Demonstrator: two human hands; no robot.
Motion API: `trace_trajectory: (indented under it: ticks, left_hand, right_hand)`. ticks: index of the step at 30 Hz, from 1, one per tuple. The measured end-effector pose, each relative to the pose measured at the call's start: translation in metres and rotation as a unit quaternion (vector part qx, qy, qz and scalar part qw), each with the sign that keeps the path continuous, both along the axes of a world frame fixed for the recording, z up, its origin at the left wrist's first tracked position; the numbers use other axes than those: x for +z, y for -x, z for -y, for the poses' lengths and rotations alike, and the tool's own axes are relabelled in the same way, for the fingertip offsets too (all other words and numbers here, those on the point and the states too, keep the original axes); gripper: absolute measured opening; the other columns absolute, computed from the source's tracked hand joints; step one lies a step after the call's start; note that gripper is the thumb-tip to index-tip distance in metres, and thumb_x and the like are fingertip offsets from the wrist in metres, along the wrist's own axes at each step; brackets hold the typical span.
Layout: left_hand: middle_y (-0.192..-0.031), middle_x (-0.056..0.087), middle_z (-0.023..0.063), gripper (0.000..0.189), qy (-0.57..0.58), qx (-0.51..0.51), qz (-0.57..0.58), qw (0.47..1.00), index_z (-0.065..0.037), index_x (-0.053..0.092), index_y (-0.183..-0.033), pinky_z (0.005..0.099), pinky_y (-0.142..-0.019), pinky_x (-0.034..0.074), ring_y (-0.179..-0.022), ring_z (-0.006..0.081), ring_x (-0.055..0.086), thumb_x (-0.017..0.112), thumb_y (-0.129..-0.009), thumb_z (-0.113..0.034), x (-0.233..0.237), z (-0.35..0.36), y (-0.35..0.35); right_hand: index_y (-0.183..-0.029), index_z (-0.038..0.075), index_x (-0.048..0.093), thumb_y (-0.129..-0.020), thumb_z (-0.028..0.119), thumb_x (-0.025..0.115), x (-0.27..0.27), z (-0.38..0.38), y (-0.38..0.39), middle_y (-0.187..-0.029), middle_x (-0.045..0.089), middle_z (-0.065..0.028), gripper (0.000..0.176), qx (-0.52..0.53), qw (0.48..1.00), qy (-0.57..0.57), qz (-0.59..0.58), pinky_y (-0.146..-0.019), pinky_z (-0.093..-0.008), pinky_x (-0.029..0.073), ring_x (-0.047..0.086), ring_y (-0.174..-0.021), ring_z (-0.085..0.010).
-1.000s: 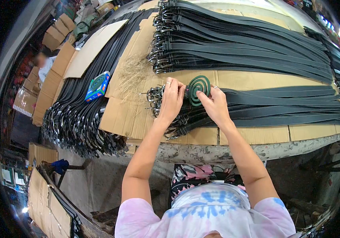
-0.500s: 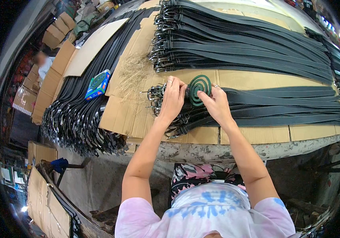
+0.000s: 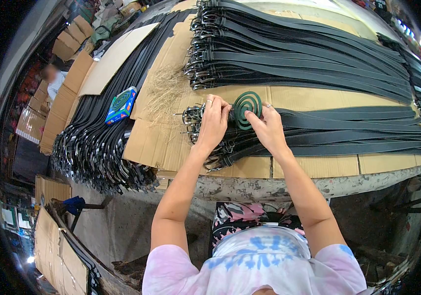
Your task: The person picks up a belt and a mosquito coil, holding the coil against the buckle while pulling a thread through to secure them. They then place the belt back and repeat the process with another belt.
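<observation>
A green spiral mosquito coil (image 3: pixel 240 109) is pinched between the thumb and fingers of my right hand (image 3: pixel 267 127), with its flat face towards me. Just to its left, the fingertips of my left hand (image 3: pixel 214 120) are pressed together near the coil's edge; what they hold, if anything, is hidden. Below both hands lies a bundle of black belts (image 3: pixel 338 134), its metal buckles (image 3: pixel 192 119) partly covered by my left hand. A blue box (image 3: pixel 121 105) with a coil pictured on it rests on another belt pile to the left.
A larger row of black belts (image 3: pixel 299 54) lies across the far side of the cardboard-covered table. Dry straw-like fibres (image 3: pixel 164 93) are strewn on the cardboard (image 3: pixel 146 142). Many belts with buckles (image 3: pixel 97 157) hang over the left edge. A person (image 3: pixel 54 81) is at the far left.
The mosquito coil has shifted very slightly upward in my right hand. Otherwise both hands stay in nearly the same place.
</observation>
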State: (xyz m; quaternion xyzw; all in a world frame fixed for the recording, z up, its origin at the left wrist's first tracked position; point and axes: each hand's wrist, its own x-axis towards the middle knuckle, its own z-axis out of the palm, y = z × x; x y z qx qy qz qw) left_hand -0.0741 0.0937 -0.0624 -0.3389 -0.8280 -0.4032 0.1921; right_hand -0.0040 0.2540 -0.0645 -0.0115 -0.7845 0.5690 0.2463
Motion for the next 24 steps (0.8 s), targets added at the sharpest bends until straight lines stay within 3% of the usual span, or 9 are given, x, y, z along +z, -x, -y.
trace_trajectory:
  ticks: [1,5,7,11,13,18,20,24]
  left_hand:
    - [-0.092,0.049,0.0155,0.009,-0.01,0.002,-0.018,1.0,0.003,0.051,-0.088,0.0401,-0.074,0.042,-0.083,0.0317,0.05,0.059,-0.091,0.0,0.0,-0.001,0.001]
    - [-0.091,0.048,0.0156,0.009,-0.001,0.006,-0.009,1.0,0.003,0.051,-0.088,0.0403,-0.075,0.042,-0.084,0.032,0.05,0.059,-0.091,0.0,0.001,0.0,0.0]
    - [-0.095,0.047,0.0197,0.01,0.021,0.002,0.002,1.0,0.005,0.05,-0.092,0.0452,-0.077,0.043,-0.087,0.0387,0.051,0.056,-0.093,-0.003,0.002,0.0,0.0]
    - [-0.096,0.047,0.0198,0.01,0.022,0.003,0.008,1.0,0.005,0.05,-0.092,0.0448,-0.077,0.043,-0.088,0.0385,0.051,0.057,-0.093,-0.003,0.0,0.001,0.003]
    - [-0.09,0.049,0.0152,0.011,-0.002,0.005,-0.009,1.0,0.003,0.051,-0.089,0.0401,-0.072,0.042,-0.081,0.0316,0.05,0.06,-0.091,-0.001,-0.002,0.0,0.004]
    - [-0.09,0.049,0.0142,0.011,0.0,-0.009,0.003,1.0,0.003,0.051,-0.089,0.0385,-0.072,0.043,-0.081,0.0294,0.051,0.06,-0.092,-0.002,0.002,0.003,0.005]
    - [-0.09,0.049,0.0139,0.01,0.002,-0.01,0.02,1.0,0.003,0.051,-0.089,0.038,-0.072,0.043,-0.081,0.0287,0.051,0.06,-0.092,-0.002,0.003,0.004,0.005]
    - [-0.09,0.05,0.0133,0.009,0.004,-0.009,0.015,1.0,0.002,0.051,-0.089,0.0374,-0.072,0.042,-0.081,0.0281,0.051,0.059,-0.092,-0.002,0.001,0.004,0.007]
  right_hand:
    - [-0.073,-0.009,0.057,-0.084,0.019,0.067,0.001,0.0,0.0,-0.077,0.051,-0.0192,0.031,0.004,1.0,0.01,-0.003,-0.061,-0.042,0.041,0.052,-0.068,-0.0331]
    - [-0.076,-0.009,0.058,-0.084,0.018,0.067,-0.002,-0.002,0.001,-0.078,0.051,-0.019,0.03,0.003,1.0,-0.019,0.001,-0.061,-0.0409,0.041,0.052,-0.068,-0.0317]
    - [-0.077,-0.01,0.059,-0.084,0.018,0.067,-0.001,-0.001,0.0,-0.079,0.052,-0.019,0.029,0.009,1.0,-0.006,0.0,-0.061,-0.0405,0.042,0.053,-0.068,-0.031]
    - [-0.08,-0.01,0.06,-0.083,0.018,0.068,0.003,-0.001,-0.003,-0.082,0.054,-0.019,0.029,0.02,1.0,0.019,0.01,-0.06,-0.039,0.043,0.055,-0.067,-0.0294]
    - [-0.081,-0.009,0.062,-0.083,0.017,0.068,0.003,-0.002,-0.003,-0.083,0.055,-0.0187,0.028,0.02,1.0,0.014,0.012,-0.06,-0.0385,0.043,0.055,-0.067,-0.029]
    - [-0.085,-0.008,0.065,-0.084,0.017,0.067,0.009,-0.004,-0.007,-0.086,0.056,-0.0173,0.024,0.018,0.999,0.037,0.002,-0.06,-0.037,0.044,0.056,-0.068,-0.0274]
    - [-0.091,-0.006,0.068,-0.088,0.018,0.066,0.006,-0.008,-0.006,-0.089,0.055,-0.0085,0.024,0.026,0.999,0.017,0.038,-0.065,-0.0295,0.042,0.05,-0.072,-0.0143]
    - [-0.09,-0.006,0.068,-0.088,0.016,0.067,0.005,-0.004,-0.005,-0.088,0.054,-0.0082,0.022,0.035,0.998,0.056,0.018,-0.064,-0.0297,0.041,0.05,-0.072,-0.0147]
